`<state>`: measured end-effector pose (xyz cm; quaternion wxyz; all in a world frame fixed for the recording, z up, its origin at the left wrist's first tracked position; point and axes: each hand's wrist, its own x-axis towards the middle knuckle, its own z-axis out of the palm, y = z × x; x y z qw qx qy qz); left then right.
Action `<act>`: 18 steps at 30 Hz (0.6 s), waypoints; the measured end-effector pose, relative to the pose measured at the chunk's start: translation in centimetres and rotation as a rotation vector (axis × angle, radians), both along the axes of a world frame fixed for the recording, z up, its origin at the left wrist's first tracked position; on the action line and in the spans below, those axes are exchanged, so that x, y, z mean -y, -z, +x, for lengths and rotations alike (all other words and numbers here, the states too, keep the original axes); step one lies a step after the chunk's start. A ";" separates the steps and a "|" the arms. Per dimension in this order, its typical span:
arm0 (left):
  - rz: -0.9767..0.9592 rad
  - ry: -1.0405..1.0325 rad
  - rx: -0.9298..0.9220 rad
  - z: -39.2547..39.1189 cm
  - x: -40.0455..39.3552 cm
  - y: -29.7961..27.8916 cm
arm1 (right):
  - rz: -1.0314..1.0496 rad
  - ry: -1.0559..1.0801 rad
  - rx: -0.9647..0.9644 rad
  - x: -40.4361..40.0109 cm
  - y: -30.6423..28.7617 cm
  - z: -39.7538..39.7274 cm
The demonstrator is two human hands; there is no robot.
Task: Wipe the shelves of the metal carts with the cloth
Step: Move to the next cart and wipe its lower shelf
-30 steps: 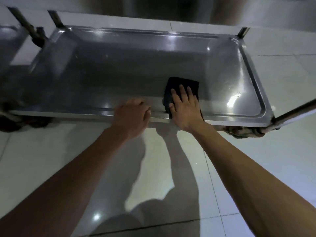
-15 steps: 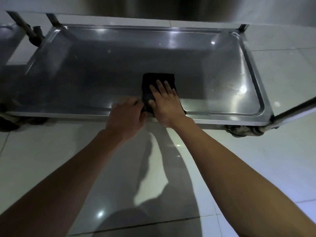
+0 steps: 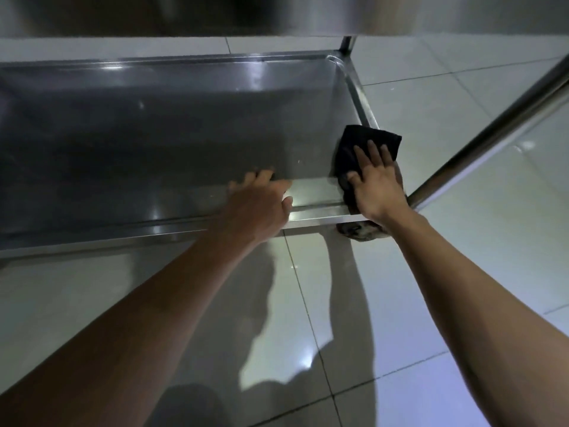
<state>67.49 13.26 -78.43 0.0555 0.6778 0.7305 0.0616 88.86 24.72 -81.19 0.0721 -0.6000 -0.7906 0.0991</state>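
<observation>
A black cloth (image 3: 374,140) lies over the near right corner of the cart's bottom metal shelf (image 3: 160,134). My right hand (image 3: 374,183) presses flat on the cloth with straight fingers, and the cloth's far edge hangs past the shelf's right rim. My left hand (image 3: 261,198) rests on the shelf's front rim a little to the left, fingers reaching over the edge onto the tray.
An upper shelf (image 3: 215,13) overhangs at the top of the view. A metal cart post (image 3: 492,134) slants up at the right. A caster wheel (image 3: 358,231) sits under the near right corner. Glossy white floor tiles (image 3: 308,318) surround the cart.
My right hand has slid the cloth from the middle of the front edge to the shelf's near right corner. My left hand has stayed on the front rim.
</observation>
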 end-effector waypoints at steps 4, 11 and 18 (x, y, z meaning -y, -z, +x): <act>-0.008 -0.012 -0.030 0.6 -0.5 0.5 | 0.009 -0.004 -0.001 -0.2 0.2 0.0; 0.019 0.028 0.011 -0.8 -0.2 0.8 | -0.020 -0.004 0.024 -0.3 0.5 -1.1; 0.047 -0.146 -0.031 -10.5 3.2 0.7 | -0.051 -0.089 0.003 0.9 0.5 -8.9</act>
